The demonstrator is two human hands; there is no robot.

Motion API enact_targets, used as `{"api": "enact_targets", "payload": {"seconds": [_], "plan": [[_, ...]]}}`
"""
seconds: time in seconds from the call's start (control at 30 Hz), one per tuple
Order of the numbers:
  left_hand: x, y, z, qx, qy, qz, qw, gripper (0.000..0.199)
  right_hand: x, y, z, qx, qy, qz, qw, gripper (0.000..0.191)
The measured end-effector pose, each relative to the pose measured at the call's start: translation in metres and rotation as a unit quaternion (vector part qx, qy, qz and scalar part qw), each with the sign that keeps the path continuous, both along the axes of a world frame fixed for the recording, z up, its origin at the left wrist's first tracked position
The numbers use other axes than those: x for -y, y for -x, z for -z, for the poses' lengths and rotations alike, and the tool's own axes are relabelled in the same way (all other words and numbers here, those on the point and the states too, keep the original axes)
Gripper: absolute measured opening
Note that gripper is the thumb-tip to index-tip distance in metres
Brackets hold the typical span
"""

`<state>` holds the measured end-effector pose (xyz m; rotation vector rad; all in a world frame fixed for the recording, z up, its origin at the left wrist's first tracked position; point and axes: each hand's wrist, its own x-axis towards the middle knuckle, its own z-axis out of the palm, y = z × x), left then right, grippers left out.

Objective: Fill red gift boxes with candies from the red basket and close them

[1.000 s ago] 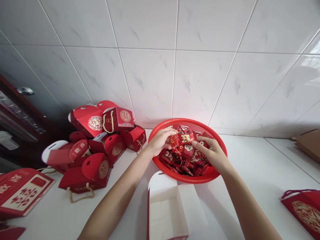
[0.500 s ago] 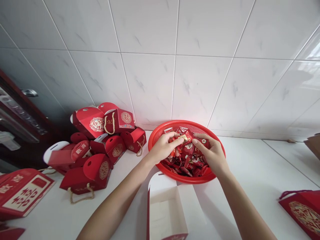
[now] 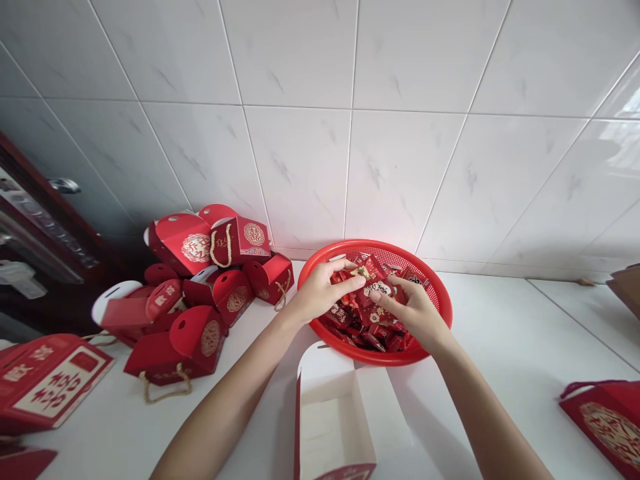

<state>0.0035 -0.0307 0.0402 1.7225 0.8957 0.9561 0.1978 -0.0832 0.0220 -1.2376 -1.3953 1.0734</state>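
My left hand (image 3: pixel 323 292) is over the left side of a red plastic basket (image 3: pixel 383 359), its fingers closed on red wrapped candies (image 3: pixel 369 267) with gold print. Close beside it, my right hand (image 3: pixel 417 312) pinches a dark red candy packet (image 3: pixel 381 288) with white lettering between thumb and fingers. More wrapped candies (image 3: pixel 373 337) lie heaped in the basket below both hands. In front of the basket stands a gift box (image 3: pixel 333 427), its flaps folded open and its white inside showing no contents.
Several red gift boxes (image 3: pixel 200 347) with rope handles are piled on the left of the white counter (image 3: pixel 493 333). A larger red box (image 3: pixel 47 383) lies at far left, and a red bag (image 3: pixel 607 420) at right. Brown cardboard (image 3: pixel 627 290) is at the right edge. A tiled wall (image 3: pixel 300 167) rises behind.
The right hand has shifted slightly left and down and now holds the dark red packet in front of the left hand's candies. The gift box stays in place.
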Motion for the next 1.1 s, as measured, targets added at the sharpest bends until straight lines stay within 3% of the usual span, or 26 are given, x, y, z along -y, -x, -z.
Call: {"api": "enact_targets", "payload": {"seconds": [0.1, 0.23, 0.43, 0.57, 0.8, 0.87, 0.97, 1.1], "plan": [[-0.002, 0.003, 0.0, -0.015, -0.02, -0.001, 1.0, 0.03, 0.003, -0.002, -0.003, 0.002, -0.005, -0.061, 0.998, 0.042], [-0.002, 0.003, 0.001, -0.038, -0.035, -0.003, 0.999, 0.028, 0.003, -0.002, -0.003, -0.024, 0.011, -0.062, 0.998, 0.044], [0.0, 0.003, -0.002, -0.038, 0.008, 0.047, 0.998, 0.036, 0.001, 0.003, 0.003, -0.042, 0.008, -0.058, 0.997, 0.044], [0.001, 0.004, -0.005, -0.025, 0.002, 0.029, 0.999, 0.038, 0.001, 0.005, 0.001, -0.055, 0.001, -0.052, 0.997, 0.043], [-0.002, 0.013, -0.016, 0.08, 0.164, 0.123, 0.976, 0.045, 0.008, -0.004, -0.013, -0.07, 0.01, -0.04, 0.997, 0.042], [0.0, 0.02, -0.022, 0.043, 0.157, 0.142, 0.976, 0.039, 0.013, -0.007, -0.02, -0.03, -0.004, -0.045, 0.999, 0.044], [0.008, 0.036, -0.033, -0.1, 0.122, 0.169, 0.973, 0.038, 0.025, -0.009, -0.031, 0.054, -0.016, -0.101, 0.993, 0.045], [0.022, 0.058, -0.049, -0.297, 0.044, 0.185, 0.936, 0.033, 0.042, -0.005, -0.039, 0.143, -0.015, -0.186, 0.972, 0.048]]}}
